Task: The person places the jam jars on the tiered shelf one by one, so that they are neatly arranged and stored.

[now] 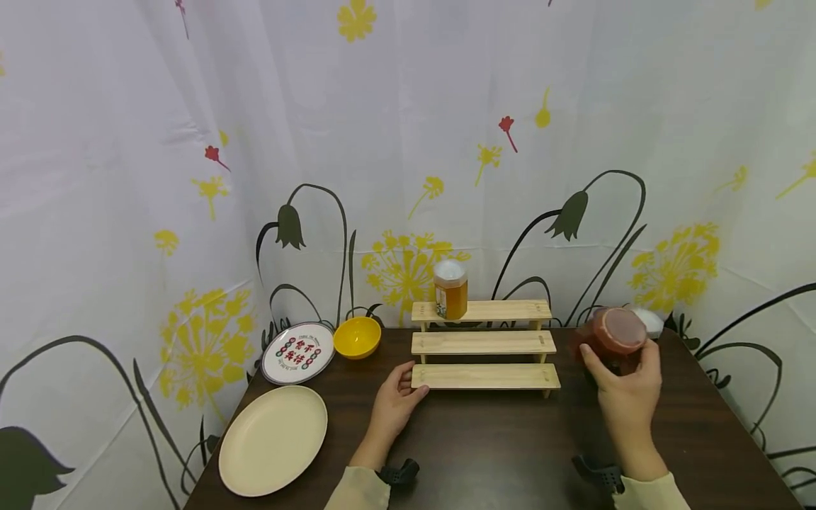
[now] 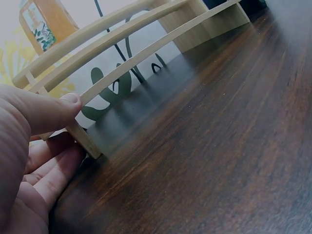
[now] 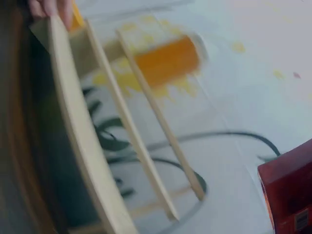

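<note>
Cream plate (image 1: 273, 440), patterned plate (image 1: 278, 366), yellow bowl (image 1: 358, 340) at left. My left hand (image 1: 392, 406) grips left end of lowest tier (image 1: 484, 377), rack (image 1: 483, 343). Amber jar (image 1: 451, 294) on top tier (image 1: 510, 310), toward left. My right hand (image 1: 630, 402) holds red jar (image 1: 620, 330), right of rack.

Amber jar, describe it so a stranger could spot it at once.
On the dark table stands a three-step wooden rack. Toward the left of its top step sits the white-lidded amber jar. Its colour separates it from the red jar in the right hand.
</note>
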{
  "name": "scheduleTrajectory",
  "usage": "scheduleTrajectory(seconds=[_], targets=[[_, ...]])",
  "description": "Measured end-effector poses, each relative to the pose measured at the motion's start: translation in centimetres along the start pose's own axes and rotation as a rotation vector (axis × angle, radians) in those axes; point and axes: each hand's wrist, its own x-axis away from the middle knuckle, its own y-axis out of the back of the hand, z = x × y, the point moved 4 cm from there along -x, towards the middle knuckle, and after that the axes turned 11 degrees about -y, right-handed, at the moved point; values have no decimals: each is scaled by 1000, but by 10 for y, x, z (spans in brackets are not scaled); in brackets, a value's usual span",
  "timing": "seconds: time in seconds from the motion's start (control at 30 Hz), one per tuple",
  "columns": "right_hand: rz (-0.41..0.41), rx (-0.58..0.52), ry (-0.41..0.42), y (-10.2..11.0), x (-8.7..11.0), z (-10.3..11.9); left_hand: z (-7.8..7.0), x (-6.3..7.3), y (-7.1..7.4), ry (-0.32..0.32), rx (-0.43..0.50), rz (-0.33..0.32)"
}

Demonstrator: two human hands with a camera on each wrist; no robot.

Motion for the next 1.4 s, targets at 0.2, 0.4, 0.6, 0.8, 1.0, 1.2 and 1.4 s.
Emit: scheduleTrajectory(seconds=[0.2,0.4,0.6,0.8,1.0,1.2,1.4], targets=[[162,4,26,-31,13,-7,0,-2,-2,-2,21,11],[219,-31,6,-52,7,-9,-1,-2,-5,6,25,15],[237,-124,-100,-83,-2,-16,0,2,-1,14,14,-1],[224,-81,-145,-105,-17,-21,-2,-1,-3,6,28,2],[249,-11,-161,-126,-39,-21,-1,-2,-3,10,24,-1],[274,57,-200,-137,-52,-32,1,1,-2,15,22,2],[329,105,-175,-145,-57,-42,1,1,1,11,17,-1]])
